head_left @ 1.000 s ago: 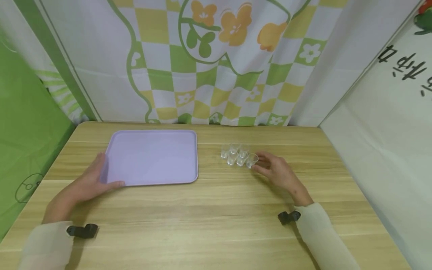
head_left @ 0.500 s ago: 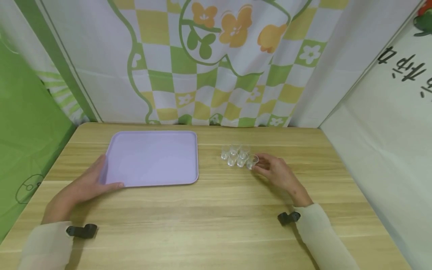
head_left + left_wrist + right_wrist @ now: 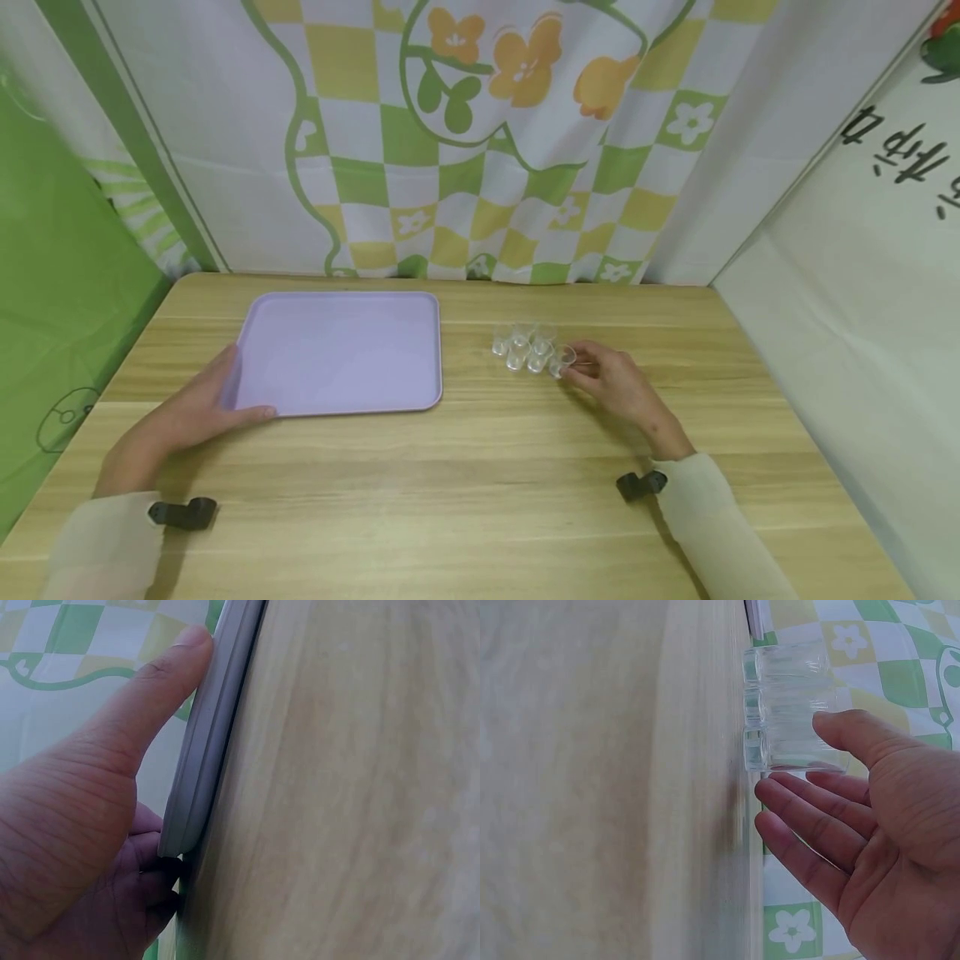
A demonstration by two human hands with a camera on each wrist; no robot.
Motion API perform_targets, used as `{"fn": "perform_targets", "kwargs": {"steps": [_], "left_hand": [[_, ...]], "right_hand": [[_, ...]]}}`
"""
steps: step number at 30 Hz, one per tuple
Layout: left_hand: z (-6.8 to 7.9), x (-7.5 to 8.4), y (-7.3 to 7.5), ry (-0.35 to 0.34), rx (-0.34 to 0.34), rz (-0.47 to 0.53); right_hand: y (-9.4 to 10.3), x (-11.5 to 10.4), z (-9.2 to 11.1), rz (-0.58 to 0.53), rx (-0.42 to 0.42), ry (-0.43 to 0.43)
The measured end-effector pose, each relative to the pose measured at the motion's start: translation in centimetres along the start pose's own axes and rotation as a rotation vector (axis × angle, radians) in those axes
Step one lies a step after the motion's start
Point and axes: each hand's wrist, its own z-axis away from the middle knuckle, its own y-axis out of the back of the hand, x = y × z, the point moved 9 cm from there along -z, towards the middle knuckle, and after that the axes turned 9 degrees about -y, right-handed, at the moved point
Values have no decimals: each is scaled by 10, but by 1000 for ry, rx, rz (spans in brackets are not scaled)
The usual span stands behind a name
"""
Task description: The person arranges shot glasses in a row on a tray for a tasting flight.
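Several small clear shot glasses (image 3: 517, 358) stand upright in a tight cluster right of the table's centre. At the cluster's right end my right hand (image 3: 618, 383) is beside the nearest shot glass (image 3: 799, 750). Its thumb (image 3: 847, 731) overlaps the glass's near side, while the fingers extend loosely along its right side; firm contact cannot be made out. A lilac rectangular tray (image 3: 337, 354) lies flat on the left. My left hand (image 3: 191, 408) touches its front left corner, with a straight thumb (image 3: 161, 682) along the front rim and the fingers at the left side, partly hidden.
Both things lie on a wood-grain table (image 3: 420, 492). A patterned curtain (image 3: 480, 183) hangs along the back edge. Green cloth (image 3: 67, 250) is on the left and a white panel (image 3: 847, 333) on the right. A dark wrist camera (image 3: 641, 485) sits on the right sleeve.
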Motion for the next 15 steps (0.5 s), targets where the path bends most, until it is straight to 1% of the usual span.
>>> {"fn": "perform_targets", "kwargs": {"steps": [4, 9, 15], "left_hand": [[0, 0, 0, 2, -2, -2], [2, 0, 0, 23, -11, -13], [1, 3, 0, 20, -7, -16]], "right_hand": [[0, 0, -1, 2, 1, 0], [0, 0, -2, 2, 7, 3], [2, 1, -2, 1, 27, 4]]}}
